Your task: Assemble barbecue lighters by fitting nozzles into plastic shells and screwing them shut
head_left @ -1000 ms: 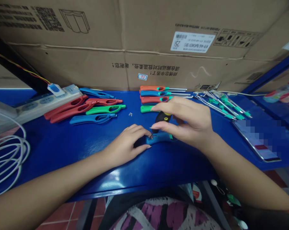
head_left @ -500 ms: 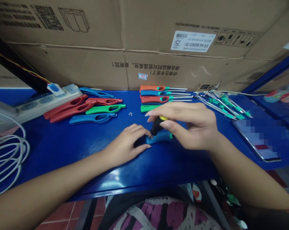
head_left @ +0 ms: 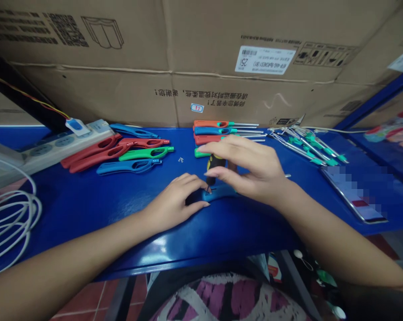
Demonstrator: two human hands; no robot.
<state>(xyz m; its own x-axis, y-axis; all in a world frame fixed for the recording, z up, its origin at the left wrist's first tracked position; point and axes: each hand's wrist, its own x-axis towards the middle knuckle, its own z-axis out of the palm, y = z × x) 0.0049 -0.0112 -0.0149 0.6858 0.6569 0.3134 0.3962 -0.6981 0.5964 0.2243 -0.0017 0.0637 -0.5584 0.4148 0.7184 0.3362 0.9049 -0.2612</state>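
My left hand lies on the blue table, fingers curled over one end of a blue plastic lighter handle and pressing it down. My right hand is closed round a small black screwdriver with a yellow band. The screwdriver stands nearly upright, and its tip meets the blue handle just right of my left fingertips. Most of the blue handle is hidden under both hands.
Red, green and blue handle shells lie at the left. A stack of assembled lighters and loose metal tubes with green parts lie behind. A power strip, white cable, phone and cardboard boxes surround the table.
My right hand has turned about the screwdriver, its fingers shifting round the handle, and the tool stands a little more upright. My left hand has stayed on the blue handle.
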